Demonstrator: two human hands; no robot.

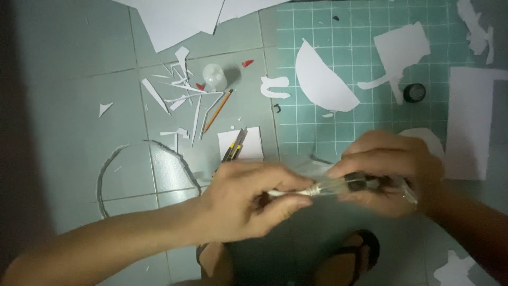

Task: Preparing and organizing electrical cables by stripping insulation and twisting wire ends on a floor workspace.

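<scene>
Head view:
Left hand (pixel 254 198): fingers pinched on the white end of a pen (pixel 328 188).
Right hand (pixel 389 172): fingers clamped round the clear barrel's other end.
Pen: level between both hands, above grey floor tiles (pixel 69 106).
Nearby: utility knife (pixel 234 145) on a paper square, pencil (pixel 218 111), paper scraps (pixel 180 90), half-round cutout (pixel 323 79) on green cutting mat (pixel 370 21).

Home floor used as craft spot: grey tiles (pixel 69 106), green cutting mat (pixel 338 32) at 1 o'clock, paper scraps (pixel 182 92) at 11, pencil (pixel 218 111), sandalled foot (pixel 354 259) at 6.
</scene>
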